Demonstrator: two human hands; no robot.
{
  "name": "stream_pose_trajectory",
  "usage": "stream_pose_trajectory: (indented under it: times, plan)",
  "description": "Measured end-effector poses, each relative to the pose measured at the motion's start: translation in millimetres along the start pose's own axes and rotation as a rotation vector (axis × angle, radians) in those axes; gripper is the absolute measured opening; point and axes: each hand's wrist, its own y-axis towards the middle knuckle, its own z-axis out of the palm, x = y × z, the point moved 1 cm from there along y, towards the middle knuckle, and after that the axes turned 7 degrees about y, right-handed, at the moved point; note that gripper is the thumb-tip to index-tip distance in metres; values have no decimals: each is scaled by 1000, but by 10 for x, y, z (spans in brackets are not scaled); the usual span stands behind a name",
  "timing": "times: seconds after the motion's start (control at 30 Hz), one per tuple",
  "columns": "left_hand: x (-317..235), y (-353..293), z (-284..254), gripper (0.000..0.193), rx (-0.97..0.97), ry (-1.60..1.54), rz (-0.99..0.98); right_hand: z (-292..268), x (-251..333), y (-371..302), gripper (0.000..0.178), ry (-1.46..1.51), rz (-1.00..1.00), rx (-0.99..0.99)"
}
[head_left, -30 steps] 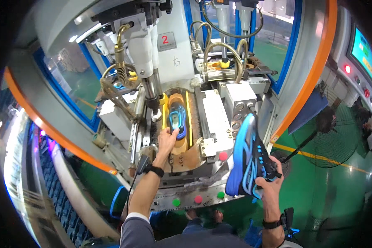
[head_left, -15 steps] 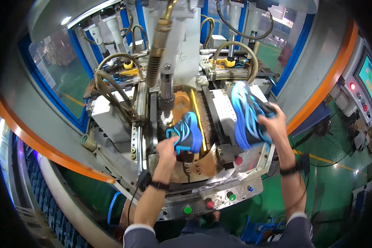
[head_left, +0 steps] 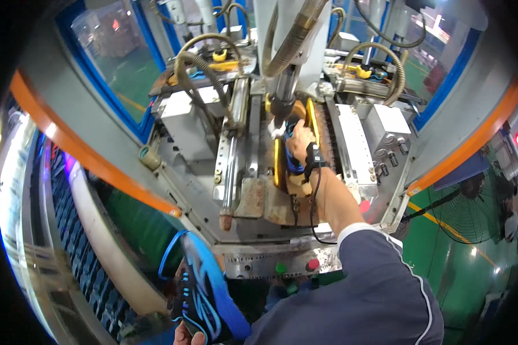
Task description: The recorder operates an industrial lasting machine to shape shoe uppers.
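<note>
A pale machine (head_left: pixel 354 146) fills the middle of the view. Across its front comes the right arm in a dark sleeve (head_left: pixel 362 282), rising from the lower edge and slanting up and leftward, the bare forearm (head_left: pixel 335 198) stretched well forward. At lower left, a blue and black shoe (head_left: pixel 213 287) stands toe up, outside the machine. The right hand (head_left: pixel 301 141) reaches down into the machine's slot, back of the hand upward, fingers bent forward over a second shoe (head_left: pixel 293 165) lying between yellow strips (head_left: pixel 277 164); whether they grip it, I cannot tell. A black strap (head_left: pixel 315 158) circles the right wrist. Smallest, the left hand (head_left: pixel 189 334) shows at the lower edge, thumb and finger clamped on the first shoe near its heel.
</note>
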Motion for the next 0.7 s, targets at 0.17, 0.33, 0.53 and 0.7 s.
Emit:
stream_pose_trajectory:
  times: [0.17,0.33,0.53,0.7]
  plan:
    - [813,-595,-67,36,-417,-56,-71,-435,-36,-757,56,267,-329,-143]
    - [1599,-1097,0,38,-541,-299,-376,-378,-340,-2880,25,675,-925,241]
    - [1887,-1774,177,39,-604,-528,-427,954,-650,-3722,12,310,-1136,527]
    - [2125,-2415,42,42,-769,-714,-409,1273,-801,-3700,12,212,-1143,602]
